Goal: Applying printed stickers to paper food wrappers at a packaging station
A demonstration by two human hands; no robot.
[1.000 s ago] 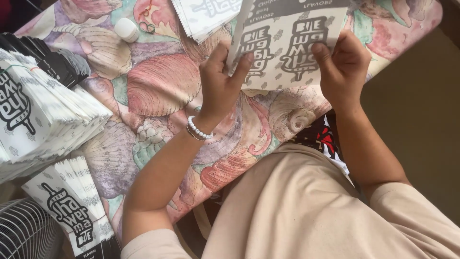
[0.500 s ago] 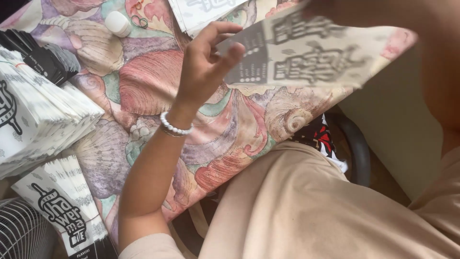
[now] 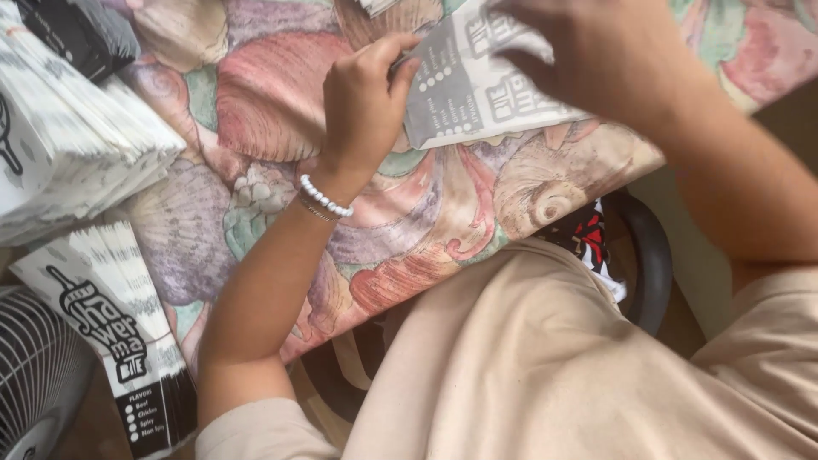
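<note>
A grey printed paper sleeve (image 3: 477, 94) lies flat on the shell-patterned tablecloth (image 3: 256, 111). My left hand (image 3: 362, 102), with a white bead bracelet at the wrist, pinches the sleeve's left edge. My right hand (image 3: 596, 55) presses down on the sleeve from above and covers its right part.
A thick stack of white printed sleeves (image 3: 68, 153) sits at the left. A fanned pile of black-and-white sleeves (image 3: 111, 332) lies below it. A fan grille (image 3: 34, 383) is at the bottom left. Black items (image 3: 77, 30) rest at the top left.
The sleeve, held up in both hands before, has come down flat on the cloth. My right hand has moved over its top and my left hand now grips its left edge.
</note>
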